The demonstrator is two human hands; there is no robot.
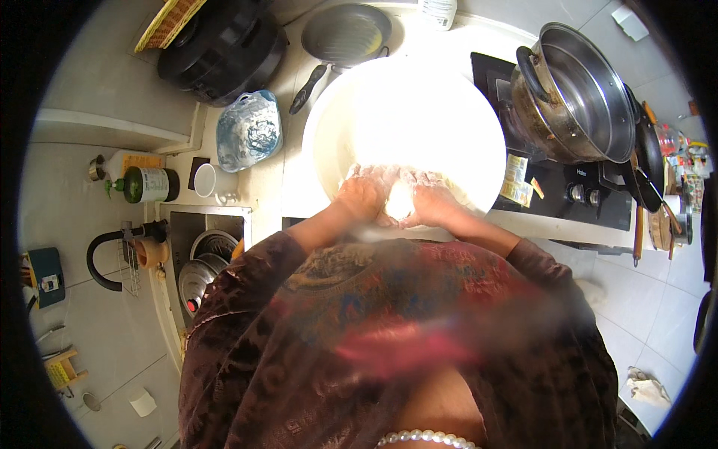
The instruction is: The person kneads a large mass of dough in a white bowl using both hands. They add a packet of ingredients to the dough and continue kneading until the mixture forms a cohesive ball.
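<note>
Your large white basin sat on the bench, between the steel pot on the hob and the plastic bag. At its near rim, your left hand and right hand, flour-coated, were pressed together, grip clamped on a pale dough lump.

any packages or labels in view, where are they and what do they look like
Dark bottle: lying on the counter left of the sink, white label band, green cap.
Yellow packet: on the hob's front edge, right of the white bowl, flat, yellow and white.
White container: top edge, behind the bowl, only its base shows.
</note>
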